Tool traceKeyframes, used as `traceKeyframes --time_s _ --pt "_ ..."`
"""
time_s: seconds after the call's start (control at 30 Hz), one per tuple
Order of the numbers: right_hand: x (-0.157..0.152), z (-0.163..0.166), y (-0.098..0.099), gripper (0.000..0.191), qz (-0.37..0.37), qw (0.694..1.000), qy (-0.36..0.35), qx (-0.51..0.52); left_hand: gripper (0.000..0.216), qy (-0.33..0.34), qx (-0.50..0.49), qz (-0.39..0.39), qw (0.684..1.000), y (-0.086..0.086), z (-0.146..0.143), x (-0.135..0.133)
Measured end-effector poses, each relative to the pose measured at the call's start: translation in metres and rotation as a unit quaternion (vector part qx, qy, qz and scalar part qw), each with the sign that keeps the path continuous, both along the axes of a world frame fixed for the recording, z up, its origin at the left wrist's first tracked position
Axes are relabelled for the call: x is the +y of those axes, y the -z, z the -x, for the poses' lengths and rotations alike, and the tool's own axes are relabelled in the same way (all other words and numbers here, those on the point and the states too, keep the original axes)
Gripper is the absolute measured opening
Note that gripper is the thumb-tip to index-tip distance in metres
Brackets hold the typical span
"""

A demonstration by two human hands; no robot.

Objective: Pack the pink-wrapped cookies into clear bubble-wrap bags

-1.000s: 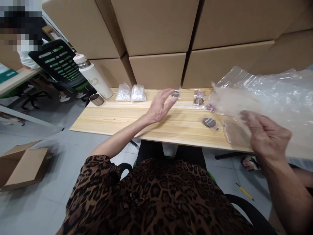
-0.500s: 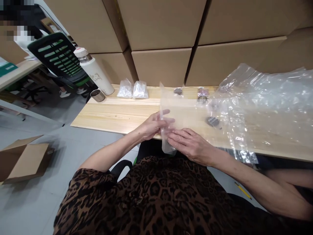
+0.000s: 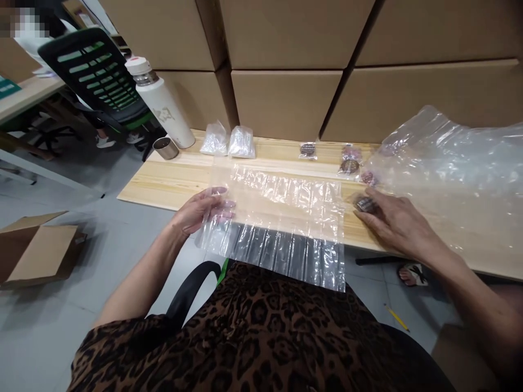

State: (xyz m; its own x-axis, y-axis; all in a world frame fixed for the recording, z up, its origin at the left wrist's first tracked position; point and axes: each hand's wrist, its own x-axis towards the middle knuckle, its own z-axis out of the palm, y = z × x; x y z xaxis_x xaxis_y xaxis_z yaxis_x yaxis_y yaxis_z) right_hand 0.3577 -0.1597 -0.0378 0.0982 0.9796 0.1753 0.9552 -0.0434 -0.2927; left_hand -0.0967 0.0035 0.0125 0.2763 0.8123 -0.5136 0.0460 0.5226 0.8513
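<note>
My left hand point(image 3: 196, 211) pinches the left end of a clear plastic sheet point(image 3: 281, 239) with ribbed strips. The sheet spreads across the table edge and hangs down toward my lap. At its right side, my right hand point(image 3: 402, 223) closes thumb and fingers on a small dark round packet point(image 3: 364, 204) in clear wrap. Just beyond those fingers lie a reddish round packet point(image 3: 369, 177), a brown round packet point(image 3: 350, 166) and a pinkish one point(image 3: 351, 151). Another dark packet point(image 3: 308, 149) sits farther left, near the boxes.
Large cardboard boxes point(image 3: 286, 98) line the table's back. More clear plastic sheeting point(image 3: 461, 174) covers the right side. Two filled clear bags point(image 3: 242, 142), a white bottle point(image 3: 169, 114) and a metal cup point(image 3: 165, 147) stand left. An open carton point(image 3: 44, 253) rests on the floor.
The narrow plastic sheet now lies spread out between my hands. My left hand has moved left with its end; my right hand has moved right and taken hold of a dark round packet.
</note>
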Motion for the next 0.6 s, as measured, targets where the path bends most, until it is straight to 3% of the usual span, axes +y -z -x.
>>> traceKeyframes --time_s 0.13,0.23,0.3,0.37,0.43,0.5,0.6 --pt "0.004 -0.006 -0.004 0.07 0.016 0.989 0.116 0.087 0.025 -0.002 -0.037 0.021 0.999 0.004 -0.019 0.001" --pt "0.012 -0.01 -0.029 0.05 -0.044 0.956 0.184 0.224 0.025 -0.02 -0.068 0.031 0.997 0.005 -0.045 0.001" --pt "0.025 -0.001 -0.049 0.032 -0.13 0.92 0.166 0.33 0.027 -0.033 -0.082 0.041 0.995 0.004 -0.065 0.001" --pt "0.045 0.02 -0.067 0.023 -0.165 0.873 0.106 0.446 0.038 -0.027 -0.095 0.048 0.994 0.003 -0.085 0.0" --pt "0.069 0.05 -0.076 0.022 -0.118 0.831 0.058 0.54 0.055 -0.009 -0.105 0.054 0.993 0.004 -0.102 -0.002" --pt "0.095 0.085 -0.076 0.019 -0.024 0.813 0.056 0.579 0.064 0.002 -0.116 0.065 0.991 0.006 -0.114 -0.003" --pt "0.126 0.131 -0.061 0.019 0.045 0.797 0.075 0.598 0.051 0.004 -0.164 0.074 0.984 0.012 -0.12 -0.001"
